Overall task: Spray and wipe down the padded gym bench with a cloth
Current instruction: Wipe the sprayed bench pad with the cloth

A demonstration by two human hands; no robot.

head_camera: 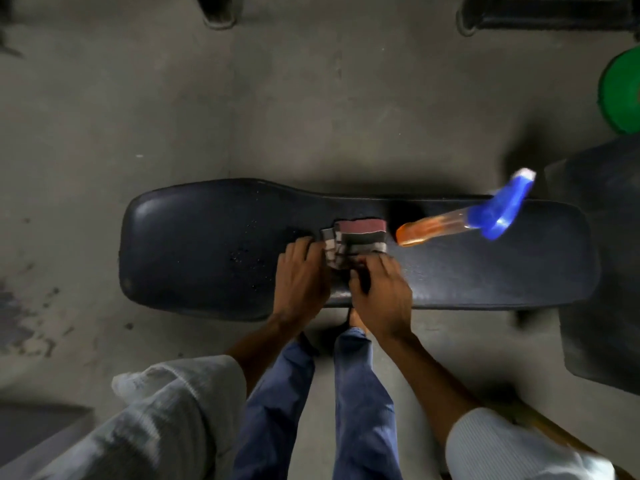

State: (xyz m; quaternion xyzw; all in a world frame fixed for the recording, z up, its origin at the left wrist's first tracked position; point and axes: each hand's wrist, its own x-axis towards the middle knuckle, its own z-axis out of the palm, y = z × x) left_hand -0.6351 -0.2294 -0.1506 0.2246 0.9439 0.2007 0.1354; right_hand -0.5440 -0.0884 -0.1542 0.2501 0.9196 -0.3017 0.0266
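- The table (194, 244), the padded gym bench, lies crosswise in front of you: dark, smooth vinyl with rounded corners, wider at the left end, narrowing toward the middle.
- Fine droplets speckle its surface left of the cloth.
- The cloth (353, 242) is folded thick, with a dull red band and grey-and-white checks, resting near the table's middle.
- Your left hand (303, 275) lies palm down, fingers curled onto the cloth's left edge; its grip looks loosely closed on the fabric.
- Your right hand (379, 292) presses palm down on the cloth's near edge, fingers bent over the folds.
- The spray bottle (460, 221) lies tilted on the table just right of the cloth: clear body, orange liquid, blue trigger head; it is blurred.
- Both forearms reach forward, pale sleeves pushed up.
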